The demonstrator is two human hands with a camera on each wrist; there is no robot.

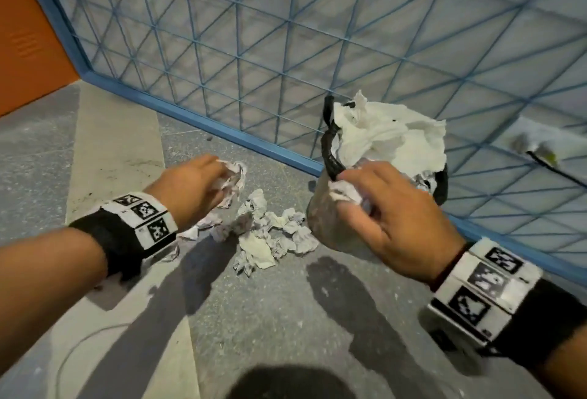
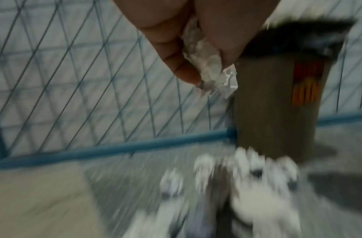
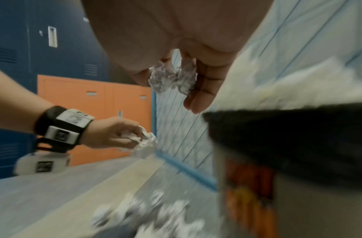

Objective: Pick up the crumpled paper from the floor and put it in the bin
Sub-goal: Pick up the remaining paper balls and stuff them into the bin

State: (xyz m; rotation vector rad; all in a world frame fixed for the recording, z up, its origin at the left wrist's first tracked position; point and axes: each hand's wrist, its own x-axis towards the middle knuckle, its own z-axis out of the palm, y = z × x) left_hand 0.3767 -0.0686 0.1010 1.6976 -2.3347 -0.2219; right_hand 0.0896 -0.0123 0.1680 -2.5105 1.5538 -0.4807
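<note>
Your left hand (image 1: 193, 189) pinches one crumpled paper (image 1: 233, 178), fingers curled round it, held above the pile (image 1: 270, 236) on the floor (image 1: 286, 319). Your right hand (image 1: 390, 220) grips a second wad (image 1: 344, 192) at the near rim of the bin (image 1: 320, 220), which stands against the blue mesh fence (image 1: 286, 49) and is stuffed with white paper. The pile lies just beside the bin's base, between your hands.

Crumpled paper (image 1: 273, 236): white with grey print. Bin (image 2: 273, 104): grey-brown, black liner, orange-and-yellow label. Mesh fence (image 1: 286, 49): blue diamond grid. Lockers (image 3: 94, 103): orange and dark blue. Floor (image 1: 286, 319): speckled grey.
</note>
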